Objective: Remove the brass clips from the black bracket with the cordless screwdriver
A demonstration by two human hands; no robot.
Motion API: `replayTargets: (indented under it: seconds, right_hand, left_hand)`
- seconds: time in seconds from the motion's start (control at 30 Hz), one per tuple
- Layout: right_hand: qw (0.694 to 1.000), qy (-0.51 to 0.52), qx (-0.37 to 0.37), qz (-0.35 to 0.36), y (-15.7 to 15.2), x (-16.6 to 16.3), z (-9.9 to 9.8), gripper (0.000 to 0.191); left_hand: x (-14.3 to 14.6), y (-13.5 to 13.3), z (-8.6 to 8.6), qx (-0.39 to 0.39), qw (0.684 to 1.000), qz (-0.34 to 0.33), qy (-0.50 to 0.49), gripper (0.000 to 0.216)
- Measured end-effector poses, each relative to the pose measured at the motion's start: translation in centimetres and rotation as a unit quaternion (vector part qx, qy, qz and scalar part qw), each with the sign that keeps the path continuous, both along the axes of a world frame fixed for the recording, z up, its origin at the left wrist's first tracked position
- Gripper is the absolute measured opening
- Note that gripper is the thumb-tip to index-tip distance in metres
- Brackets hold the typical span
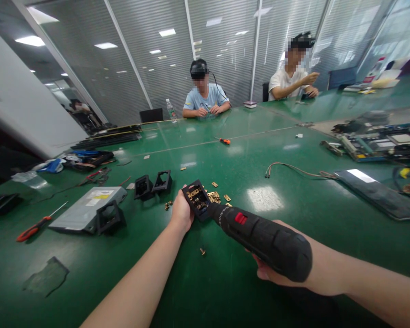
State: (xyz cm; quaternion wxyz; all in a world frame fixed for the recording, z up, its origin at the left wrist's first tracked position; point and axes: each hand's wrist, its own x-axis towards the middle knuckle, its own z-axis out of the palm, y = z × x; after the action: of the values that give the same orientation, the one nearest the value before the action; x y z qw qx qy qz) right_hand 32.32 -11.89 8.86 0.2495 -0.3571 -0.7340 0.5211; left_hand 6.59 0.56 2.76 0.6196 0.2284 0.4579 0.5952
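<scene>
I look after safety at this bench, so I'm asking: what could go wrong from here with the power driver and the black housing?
The power driver in the right hand points at the black housing held by the left hand; a slip might catch that hand.

The housing is gripped without a clamp, so it might twist.

The loose brass plates beside it and the lone screw could get knocked away.

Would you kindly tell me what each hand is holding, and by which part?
The left hand holds a black housing by its left edge; the right hand grips a black power screwdriver, apparently by its mostly hidden handle.
</scene>
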Motion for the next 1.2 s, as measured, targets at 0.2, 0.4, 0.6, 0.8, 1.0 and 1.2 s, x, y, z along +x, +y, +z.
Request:
replayTargets:
  seconds: [0.2,0.4,0.6,0.8,1.0,1.2]
  right_hand:
    - [1.000,0.009,-0.010,0.008,0.11,-0.22,0.55,0.026]
    - [0.999,0.017,-0.032,0.013,0.06,-0.31,0.66,0.026]
    - [1.000,0.008,-0.024,0.006,-0.12,-0.33,0.73,0.025]
    - [1.000,0.002,-0.013,0.015,0.03,-0.23,0.70,0.026]
    - [1.000,-0.001,0.011,0.011,-0.02,-0.09,0.42,0.024]
    - [1.000,0.004,0.006,0.014,-0.01,-0.16,0.63,0.025]
  left_hand:
    - [-0.08,0.23,-0.23,0.000,1.000,0.005,-0.007,0.034]
    - [0.05,0.02,0.12,-0.003,1.000,-0.001,0.009,0.033]
    - [0.15,-0.14,0.28,-0.003,1.000,0.001,0.017,0.033]
    - [0.09,-0.07,0.26,0.000,1.000,-0.008,0.019,0.035]
    - [0.18,-0.09,0.30,-0.001,1.000,0.004,0.017,0.035]
    - [0.15,-0.14,0.32,0.000,1.000,-0.009,0.022,0.036]
